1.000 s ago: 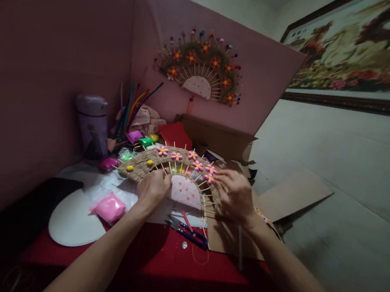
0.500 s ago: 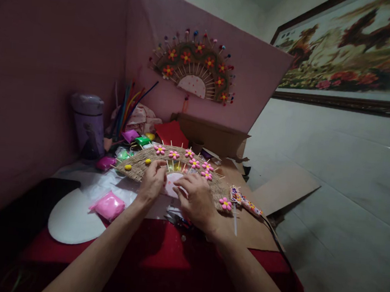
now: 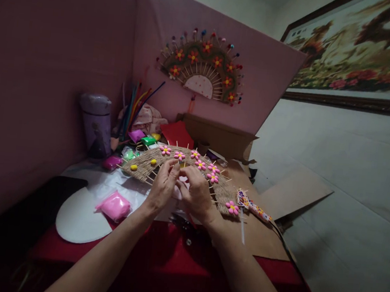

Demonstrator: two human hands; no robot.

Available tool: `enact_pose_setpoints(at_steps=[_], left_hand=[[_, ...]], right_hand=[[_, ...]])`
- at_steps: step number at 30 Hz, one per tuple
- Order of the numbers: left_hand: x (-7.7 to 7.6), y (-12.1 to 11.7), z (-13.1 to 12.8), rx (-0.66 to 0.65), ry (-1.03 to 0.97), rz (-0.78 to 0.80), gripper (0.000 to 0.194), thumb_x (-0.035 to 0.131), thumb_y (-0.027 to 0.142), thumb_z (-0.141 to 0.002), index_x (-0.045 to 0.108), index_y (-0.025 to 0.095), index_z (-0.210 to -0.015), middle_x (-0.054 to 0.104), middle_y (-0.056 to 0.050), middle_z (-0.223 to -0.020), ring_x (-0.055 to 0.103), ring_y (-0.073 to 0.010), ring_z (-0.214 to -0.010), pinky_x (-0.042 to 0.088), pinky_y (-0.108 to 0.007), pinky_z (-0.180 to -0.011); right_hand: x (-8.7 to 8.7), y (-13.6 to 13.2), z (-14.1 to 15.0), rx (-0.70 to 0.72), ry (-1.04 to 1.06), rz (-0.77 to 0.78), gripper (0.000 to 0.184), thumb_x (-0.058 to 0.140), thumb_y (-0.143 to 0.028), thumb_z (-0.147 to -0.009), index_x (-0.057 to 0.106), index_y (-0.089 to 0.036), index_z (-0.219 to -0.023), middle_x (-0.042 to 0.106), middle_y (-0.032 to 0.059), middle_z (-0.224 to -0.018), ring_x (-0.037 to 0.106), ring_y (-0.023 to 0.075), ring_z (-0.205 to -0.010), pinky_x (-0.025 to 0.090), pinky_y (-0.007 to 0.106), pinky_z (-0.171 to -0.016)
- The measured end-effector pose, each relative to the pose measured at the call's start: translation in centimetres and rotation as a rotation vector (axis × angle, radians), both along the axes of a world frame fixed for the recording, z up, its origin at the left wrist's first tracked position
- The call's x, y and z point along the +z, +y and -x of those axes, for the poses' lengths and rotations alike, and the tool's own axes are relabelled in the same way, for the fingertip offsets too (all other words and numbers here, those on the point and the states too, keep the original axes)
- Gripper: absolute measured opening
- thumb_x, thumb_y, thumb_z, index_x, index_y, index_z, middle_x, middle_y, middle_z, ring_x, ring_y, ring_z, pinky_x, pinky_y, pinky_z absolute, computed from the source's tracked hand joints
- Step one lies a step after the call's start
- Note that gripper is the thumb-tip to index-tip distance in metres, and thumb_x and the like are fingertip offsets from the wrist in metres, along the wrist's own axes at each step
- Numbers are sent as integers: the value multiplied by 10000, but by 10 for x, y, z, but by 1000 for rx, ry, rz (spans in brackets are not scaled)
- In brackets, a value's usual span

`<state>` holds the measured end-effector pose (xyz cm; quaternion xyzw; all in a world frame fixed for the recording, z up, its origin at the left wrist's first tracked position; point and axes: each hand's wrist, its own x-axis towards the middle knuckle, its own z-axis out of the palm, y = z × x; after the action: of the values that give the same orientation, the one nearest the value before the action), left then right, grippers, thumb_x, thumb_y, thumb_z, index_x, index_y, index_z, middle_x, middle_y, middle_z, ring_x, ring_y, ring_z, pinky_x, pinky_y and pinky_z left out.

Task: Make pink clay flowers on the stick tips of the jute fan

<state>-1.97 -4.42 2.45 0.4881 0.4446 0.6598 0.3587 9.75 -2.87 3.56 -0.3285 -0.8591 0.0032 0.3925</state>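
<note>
A twine-wrapped craft fan (image 3: 140,170) with pink-petalled clay flowers (image 3: 232,208) and two bare yellow clay dots (image 3: 133,167) lies in front of me. My left hand (image 3: 163,185) and my right hand (image 3: 197,193) meet over its inner edge, thumbs and fingers pinched close together. Whatever lies between the fingertips is too small or hidden to make out. Behind the fingers, the pale dotted half-circle (image 3: 184,186) at the fan's base is mostly covered. Thin sticks poke out along the fan's inner and outer edges.
A pink clay packet (image 3: 115,205) and a white cut disc (image 3: 83,218) lie left. Dark scissors (image 3: 182,221) are below my hands. A patterned glue gun (image 3: 254,210) with its cord rests right, on cardboard. A purple bottle (image 3: 95,126) stands behind; a finished fan (image 3: 203,68) hangs above.
Both hands have left the dotted half-circle's surface and drawn together, fingertips now pinched. My right hand's fingers have curled in. The view has swung slightly left.
</note>
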Motion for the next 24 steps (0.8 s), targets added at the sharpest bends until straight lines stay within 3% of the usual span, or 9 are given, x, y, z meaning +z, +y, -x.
enact_pose_setpoints(at_steps=[5,14,20,24], left_hand=[[-5,1,2,-46,131,10,279,605,424,-737,615,148,-778,581,-4,-650,504,-113,-582,384,-221,-533],[-2,-1,1,-209,-163,95,292,723,371,-614,576,131,-693,533,28,-511,460,-75,-444,352,-193,-424],[-5,0,0,-154,-236,53,261,726,317,-627,595,129,-753,561,27,-545,475,-68,-470,358,-184,-445],[-2,-1,1,-194,-203,85,295,714,373,-646,590,124,-743,571,16,-560,500,-76,-487,381,-185,-454]], right_hand=[[-3,7,-7,10,79,61,163,505,-90,-789,562,-190,-905,617,44,-846,546,188,-782,424,311,-718],[-17,0,-13,68,269,74,83,549,-179,-829,605,-206,-884,620,36,-812,548,178,-766,446,310,-713],[-17,-3,-12,76,353,109,97,540,-214,-845,609,-205,-911,631,46,-862,565,177,-800,465,313,-727],[-20,1,-12,56,344,111,84,541,-229,-848,609,-201,-889,629,45,-837,565,176,-789,464,309,-713]])
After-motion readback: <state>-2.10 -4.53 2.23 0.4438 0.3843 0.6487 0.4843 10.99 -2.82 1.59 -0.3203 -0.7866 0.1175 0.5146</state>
